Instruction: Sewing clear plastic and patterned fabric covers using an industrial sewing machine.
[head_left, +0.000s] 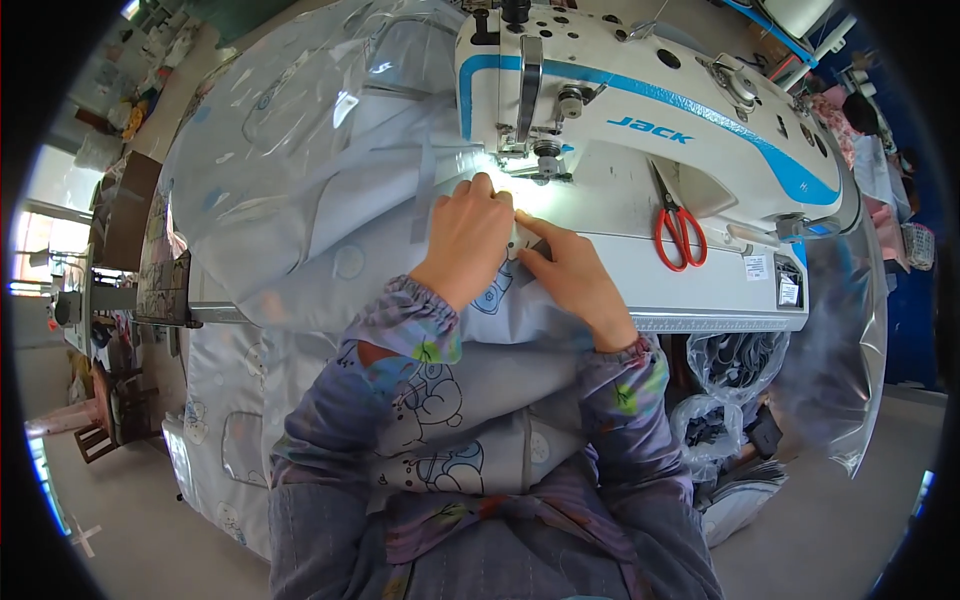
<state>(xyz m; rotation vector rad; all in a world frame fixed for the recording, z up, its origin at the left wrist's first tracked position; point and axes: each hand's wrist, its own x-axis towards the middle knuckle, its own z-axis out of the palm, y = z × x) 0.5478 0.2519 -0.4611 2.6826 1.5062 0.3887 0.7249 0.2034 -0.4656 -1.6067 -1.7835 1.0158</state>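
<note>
Our left hand [465, 240] rests knuckles up, fingers curled; whether it pinches, we cannot tell. Our right hand [580, 275], just beside it, holds thumb and forefinger apart. Under both, the pale grey, cartoon-printed sheet material [515, 385] spreads left and near, below the white-and-blue sewing machine [590, 125].

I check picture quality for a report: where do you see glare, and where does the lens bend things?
Head view: white glare washes out the area under the sewing machine, by the left hand; head view: bright reflections streak the clear plastic at upper left; head view: straight edges bend near the dark rim.
</note>
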